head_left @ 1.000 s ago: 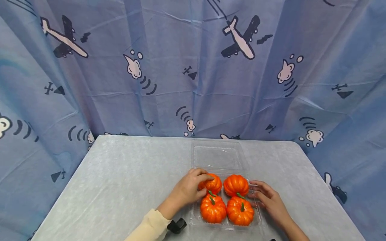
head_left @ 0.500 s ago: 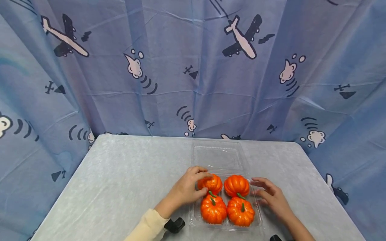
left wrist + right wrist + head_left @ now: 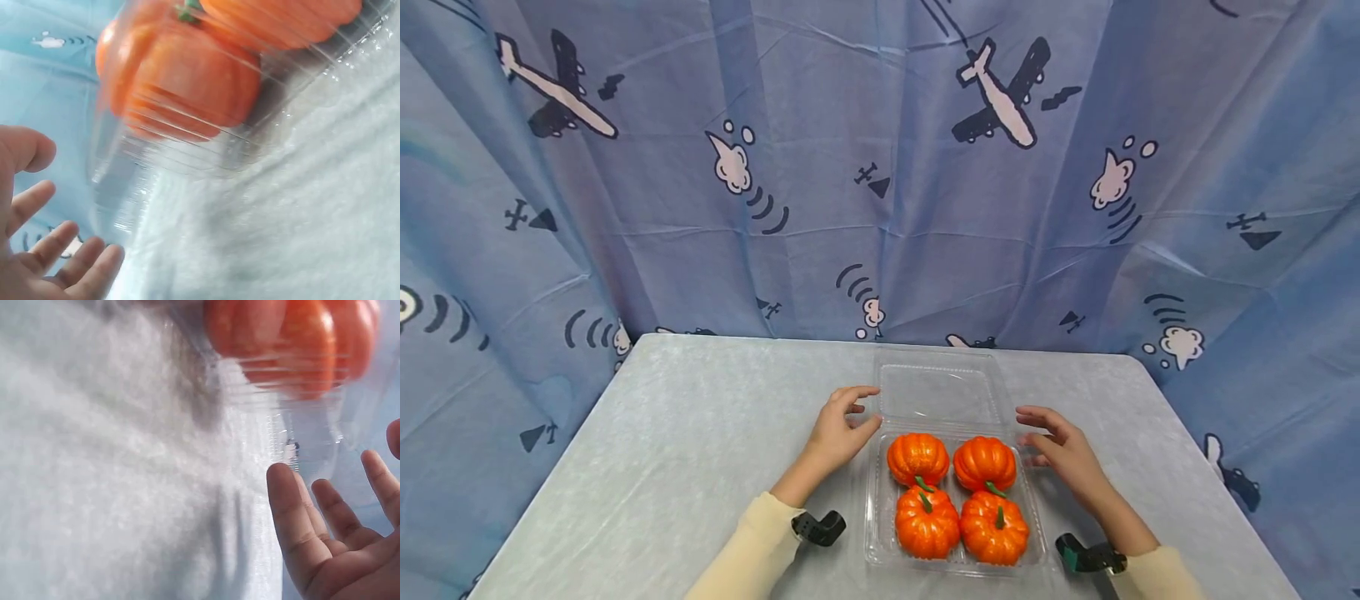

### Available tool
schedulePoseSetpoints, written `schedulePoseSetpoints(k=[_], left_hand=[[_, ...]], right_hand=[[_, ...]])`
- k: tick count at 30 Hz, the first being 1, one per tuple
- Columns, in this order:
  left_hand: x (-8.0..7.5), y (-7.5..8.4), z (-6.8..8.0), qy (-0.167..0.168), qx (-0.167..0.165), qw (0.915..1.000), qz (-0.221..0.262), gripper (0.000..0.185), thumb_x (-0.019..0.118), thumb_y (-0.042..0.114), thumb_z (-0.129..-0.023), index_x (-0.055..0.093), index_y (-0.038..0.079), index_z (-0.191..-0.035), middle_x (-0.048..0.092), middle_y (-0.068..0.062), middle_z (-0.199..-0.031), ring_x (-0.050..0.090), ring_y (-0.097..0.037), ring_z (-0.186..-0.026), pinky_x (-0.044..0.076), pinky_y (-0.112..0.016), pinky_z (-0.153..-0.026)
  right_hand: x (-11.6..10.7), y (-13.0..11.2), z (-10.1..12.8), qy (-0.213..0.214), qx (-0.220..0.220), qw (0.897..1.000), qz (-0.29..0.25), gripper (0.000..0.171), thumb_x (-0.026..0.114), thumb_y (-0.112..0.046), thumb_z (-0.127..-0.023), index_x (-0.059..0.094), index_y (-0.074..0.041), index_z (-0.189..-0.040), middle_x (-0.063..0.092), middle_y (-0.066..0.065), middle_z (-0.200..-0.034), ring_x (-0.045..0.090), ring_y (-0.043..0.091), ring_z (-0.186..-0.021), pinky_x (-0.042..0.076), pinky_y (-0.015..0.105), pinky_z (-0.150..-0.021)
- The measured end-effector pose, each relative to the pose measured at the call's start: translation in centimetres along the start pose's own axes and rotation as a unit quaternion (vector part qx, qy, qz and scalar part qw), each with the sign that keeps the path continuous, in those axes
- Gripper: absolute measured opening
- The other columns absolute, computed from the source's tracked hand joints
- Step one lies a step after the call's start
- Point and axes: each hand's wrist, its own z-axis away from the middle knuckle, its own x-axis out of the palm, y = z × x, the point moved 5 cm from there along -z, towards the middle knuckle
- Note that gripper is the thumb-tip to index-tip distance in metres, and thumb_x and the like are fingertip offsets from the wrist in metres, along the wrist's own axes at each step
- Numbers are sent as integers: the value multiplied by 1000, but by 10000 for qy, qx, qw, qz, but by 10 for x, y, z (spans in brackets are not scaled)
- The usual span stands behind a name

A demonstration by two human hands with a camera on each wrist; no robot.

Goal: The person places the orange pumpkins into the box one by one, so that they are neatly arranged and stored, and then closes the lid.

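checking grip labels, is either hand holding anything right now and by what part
Nothing is held. The left hand and right hand hover open either side of the clear plastic clamshell box with four small orange pumpkins, near its open lid.

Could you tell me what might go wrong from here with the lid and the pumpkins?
The open lid is thin clear plastic; both hands flank it, so an uneven fold might buckle it. The four pumpkins stand taller than the tray, and their stems may stop the lid from shutting.
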Motion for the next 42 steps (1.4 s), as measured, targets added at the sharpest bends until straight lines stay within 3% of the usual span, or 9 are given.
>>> schedulePoseSetpoints(k=[3,10,17,22,24,31,35,42], left_hand=[[4,-8,0,-141,-277,9995,87,36,67,12,-84,64,10,-120,58,-18,-120,64,-32,-97,56,-34,-80],[10,-17,3,-223,-638,9972,310,38,66,13,-85,62,4,-122,61,-21,-120,66,-31,-94,55,-34,-79],[11,-17,3,-240,-509,9972,498,39,66,8,-84,60,-1,-122,65,-19,-117,67,-32,-95,55,-27,-77],[9,-16,1,-145,-386,9976,551,40,69,5,-81,61,-2,-120,65,-18,-116,66,-32,-98,56,-29,-78],[8,-15,0,-109,-313,9978,568,41,70,5,-80,61,-2,-119,65,-18,-115,65,-32,-99,57,-31,-78],[2,-7,-3,26,-70,9983,577,55,73,1,-75,55,1,-126,65,-17,-109,63,-31,-96,55,-27,-71],[-2,0,-6,205,-3,9984,521,55,71,-1,-76,54,1,-128,68,-15,-102,65,-31,-91,54,-24,-69],[-6,8,-12,303,-69,9987,406,43,68,-1,-81,62,2,-123,70,-12,-92,67,-27,-87,52,-20,-68]], right_hand=[[3,3,-5,-9,-6,10000,2,42,51,-9,-97,43,6,-136,48,32,-132,66,10,-87,60,37,-68],[9,7,-9,-54,79,9999,-47,41,49,-6,-97,44,8,-136,47,33,-134,65,5,-87,59,32,-68],[8,9,-11,114,348,9991,202,42,52,-6,-95,48,6,-135,48,29,-137,63,-2,-82,57,26,-67],[8,7,-11,96,-14,9997,225,43,54,-2,-93,47,6,-135,49,30,-135,64,-1,-81,58,27,-65],[8,5,-11,71,-233,9996,154,45,55,-1,-93,44,7,-136,53,25,-131,65,1,-82,58,29,-64],[1,-7,-10,217,-636,9977,-61,49,54,-3,-95,38,-6,-141,62,-17,-113,68,4,-86,58,28,-65],[-4,-14,-11,290,-683,9972,-92,50,54,-7,-97,36,-8,-144,62,-17,-113,67,2,-90,58,27,-68],[-7,-24,-10,320,-604,9974,-244,49,55,-11,-97,39,5,-141,60,-11,-112,64,-1,-92,58,24,-71]])
